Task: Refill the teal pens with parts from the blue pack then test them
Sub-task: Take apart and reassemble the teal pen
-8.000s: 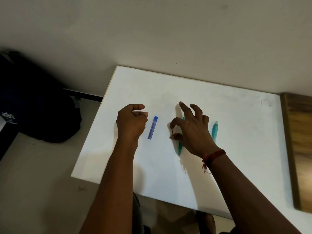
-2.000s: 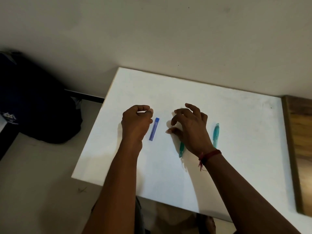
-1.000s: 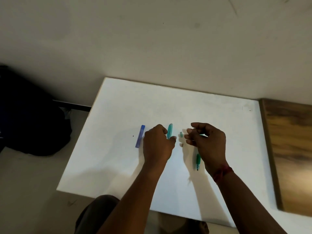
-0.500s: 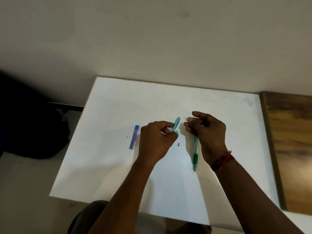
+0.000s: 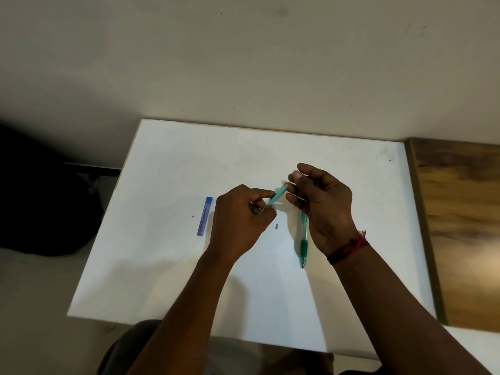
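Observation:
My left hand (image 5: 240, 220) grips a teal pen (image 5: 278, 195) above the white table (image 5: 173, 266), its upper end tilted toward my right hand. My right hand (image 5: 322, 204) pinches something very thin at that pen's end; it is too small to make out. A second teal pen (image 5: 303, 243) lies on the table under my right hand, partly hidden by it. The slim blue pack (image 5: 204, 215) lies flat to the left of my left hand. A tiny dark piece (image 5: 276, 226) rests on the table between the hands.
A wooden surface (image 5: 460, 226) adjoins the table on the right. A dark bag (image 5: 40, 207) sits on the floor to the left. The wall runs right behind the table's far edge.
My left hand left the blue pack, crossed to the right and picked up a teal pen. My right hand rose off the table and now pinches at the pen's end.

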